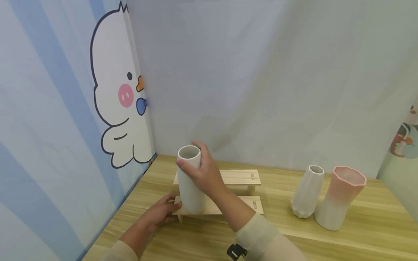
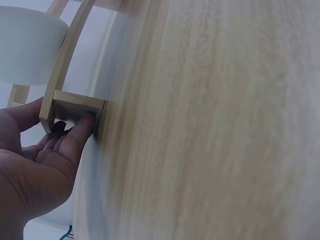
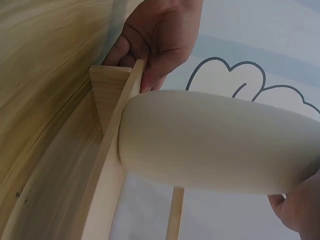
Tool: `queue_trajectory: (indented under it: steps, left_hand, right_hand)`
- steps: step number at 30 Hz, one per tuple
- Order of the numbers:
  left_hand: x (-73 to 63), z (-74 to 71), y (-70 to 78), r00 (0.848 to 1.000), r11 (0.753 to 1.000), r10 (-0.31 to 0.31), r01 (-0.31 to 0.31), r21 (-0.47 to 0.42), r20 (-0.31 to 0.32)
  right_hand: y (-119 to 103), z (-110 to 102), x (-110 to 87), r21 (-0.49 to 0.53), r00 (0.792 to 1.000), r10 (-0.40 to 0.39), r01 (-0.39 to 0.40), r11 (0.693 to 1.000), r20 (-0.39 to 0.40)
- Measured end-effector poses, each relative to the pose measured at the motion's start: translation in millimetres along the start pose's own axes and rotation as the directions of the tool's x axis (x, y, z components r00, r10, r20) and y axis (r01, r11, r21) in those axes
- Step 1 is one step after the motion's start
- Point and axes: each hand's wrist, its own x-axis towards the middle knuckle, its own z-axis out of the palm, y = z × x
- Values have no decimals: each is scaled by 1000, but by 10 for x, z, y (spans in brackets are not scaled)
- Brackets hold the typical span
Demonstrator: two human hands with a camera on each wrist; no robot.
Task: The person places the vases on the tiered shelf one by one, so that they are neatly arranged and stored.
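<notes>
Upper left: printed bird figure (image 1: 112, 65). Lower left: left hand (image 1: 160, 212), thumb and fingers pinching the left end of the lower board (image 1: 225, 206); nearer the vase's base. Lower centre-left: smooth white vase (image 1: 192, 192), on that board's left part, base meeting it, long axis near upright, just right of the left fingers. Centre: right hand (image 1: 210, 175), thumb and fingers curled round the vase's upper part, its body running down below them. Centre, behind: upper board (image 1: 236, 177). Lower right: ribbed white vase (image 1: 307, 194); pink-and-white vase (image 1: 339, 199), just beside it.
</notes>
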Motion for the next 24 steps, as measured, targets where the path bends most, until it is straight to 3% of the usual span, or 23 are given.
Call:
queue_trajectory:
  steps: [3, 14, 24]
  left_hand:
    - [4, -5, 0, 1000, 1000, 2, -2, 7, -2]
    - [48, 3, -21, 1000, 1000, 1, -1, -1, 0]
    - [43, 0, -26, 1000, 1000, -9, 9, -1, -22]
  right_hand:
    - [1, -77, -7, -9, 1000, -10, 10, 1000, 22]
    - [100, -303, -130, -56, 986, -154, 158, 986, 68]
    - [183, -441, -221, -76, 984, -166, 171, 982, 67]
